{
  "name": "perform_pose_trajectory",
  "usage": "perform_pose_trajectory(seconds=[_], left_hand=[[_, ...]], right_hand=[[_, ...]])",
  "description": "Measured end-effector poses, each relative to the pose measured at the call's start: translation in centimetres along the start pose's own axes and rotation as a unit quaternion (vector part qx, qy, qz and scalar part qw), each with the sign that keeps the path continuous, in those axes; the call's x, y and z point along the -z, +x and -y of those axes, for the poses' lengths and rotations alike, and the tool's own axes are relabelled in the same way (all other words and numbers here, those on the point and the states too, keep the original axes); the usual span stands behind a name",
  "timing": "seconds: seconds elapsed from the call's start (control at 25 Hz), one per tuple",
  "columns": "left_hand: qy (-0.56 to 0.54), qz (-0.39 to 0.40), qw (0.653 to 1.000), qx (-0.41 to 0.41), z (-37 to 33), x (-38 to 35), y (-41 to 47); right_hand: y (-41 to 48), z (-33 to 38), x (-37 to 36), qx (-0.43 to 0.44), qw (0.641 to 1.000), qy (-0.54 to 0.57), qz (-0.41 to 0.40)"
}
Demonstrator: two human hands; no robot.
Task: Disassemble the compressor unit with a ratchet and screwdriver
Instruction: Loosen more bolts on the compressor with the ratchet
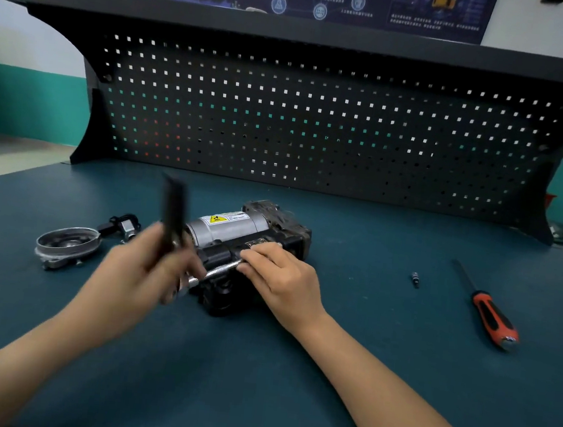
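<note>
Chrome ratchet (214, 274) working on the compressor (253, 245), both hands busy.

Closed round the upright black handle, the left hand (140, 268) is blurring as it grips the tool, while the right hand (277, 275) is curling its fingers (259, 250) over the far end of the extension bar, steadying it against the black housing. The compressor is lying on its side mid-bench on the green mat (365, 324). A removed ring cover (67, 244) is sitting to its left, a small bit (414, 279) and the red screwdriver (490, 314) well apart to the right. To my eye the unit is resting unclamped, so a hard pull is likely to be rolling it or popping the socket off the bolt, rounding the head or pinching the steadying fingers.
</note>
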State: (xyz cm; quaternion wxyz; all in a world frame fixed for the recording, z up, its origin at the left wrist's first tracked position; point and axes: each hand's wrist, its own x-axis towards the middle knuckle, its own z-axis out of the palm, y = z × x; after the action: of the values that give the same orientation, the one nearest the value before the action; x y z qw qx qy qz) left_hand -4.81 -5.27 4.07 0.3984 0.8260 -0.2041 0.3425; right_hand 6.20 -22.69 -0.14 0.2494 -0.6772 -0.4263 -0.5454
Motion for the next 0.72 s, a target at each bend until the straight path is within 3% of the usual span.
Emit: perform_pose_trajectory(seconds=[0.04, 0.08, 0.12, 0.16, 0.24, 0.28, 0.32, 0.36, 0.44, 0.52, 0.56, 0.6, 0.64, 0.68, 0.72], left_hand=[[0.152, 0.067, 0.974, -0.152, -0.2, 0.4, -0.2], [0.254, 0.122, 0.922, -0.265, 0.0, 0.5, -0.6], [0.301, 0.162, 0.886, -0.314, 0.2, 0.5, -1.1], [0.292, 0.173, 0.892, -0.299, 0.3, 0.3, -1.6], [0.155, 0.083, 0.976, -0.127, -0.3, 0.0, -1.6], [0.054, 0.001, 0.999, -0.007, -0.5, -0.3, -1.4], [-0.054, -0.069, 0.990, 0.112, -0.5, -0.5, -0.8], [-0.173, -0.124, 0.952, 0.222, -0.4, -0.5, 0.0], [-0.374, -0.177, 0.818, 0.399, 0.6, -0.4, 1.1], [-0.481, -0.206, 0.691, 0.499, 1.2, -0.4, 1.2], [-0.503, -0.215, 0.657, 0.519, 1.6, -0.4, 1.1], [-0.509, -0.214, 0.649, 0.523, 1.7, -0.6, 1.0], [-0.501, -0.207, 0.670, 0.508, 1.6, -0.8, 0.9], [-0.478, -0.195, 0.716, 0.470, 1.3, -0.9, 0.8], [-0.423, -0.175, 0.793, 0.401, 0.8, -0.9, 0.6]], right_hand=[[0.0, 0.0, 0.0, -0.004, 1.000, 0.002, -0.002], [-0.1, 0.1, 0.0, -0.007, 1.000, 0.005, -0.003], [-0.1, 0.2, 0.0, -0.009, 1.000, 0.007, -0.004], [-0.2, 0.2, 0.0, -0.011, 1.000, 0.007, -0.006], [-0.2, 0.3, -0.1, -0.014, 1.000, -0.003, -0.010], [-0.3, 0.4, -0.1, -0.011, 1.000, -0.007, -0.009], [-0.3, 0.4, -0.1, -0.006, 1.000, -0.006, -0.005], [-0.3, 0.4, 0.0, 0.000, 1.000, -0.003, 0.000], [-0.4, 0.4, 0.1, 0.005, 1.000, 0.002, 0.012], [-0.2, 0.5, 0.1, -0.014, 1.000, 0.006, 0.020], [-0.1, 0.7, 0.1, -0.029, 0.999, 0.006, 0.022], [-0.1, 0.8, 0.0, -0.041, 0.999, 0.006, 0.022], [-0.1, 0.8, 0.0, -0.047, 0.999, 0.009, 0.022], [-0.1, 0.8, 0.0, -0.048, 0.998, 0.016, 0.021], [-0.1, 0.8, 0.0, -0.048, 0.998, 0.026, 0.021]])
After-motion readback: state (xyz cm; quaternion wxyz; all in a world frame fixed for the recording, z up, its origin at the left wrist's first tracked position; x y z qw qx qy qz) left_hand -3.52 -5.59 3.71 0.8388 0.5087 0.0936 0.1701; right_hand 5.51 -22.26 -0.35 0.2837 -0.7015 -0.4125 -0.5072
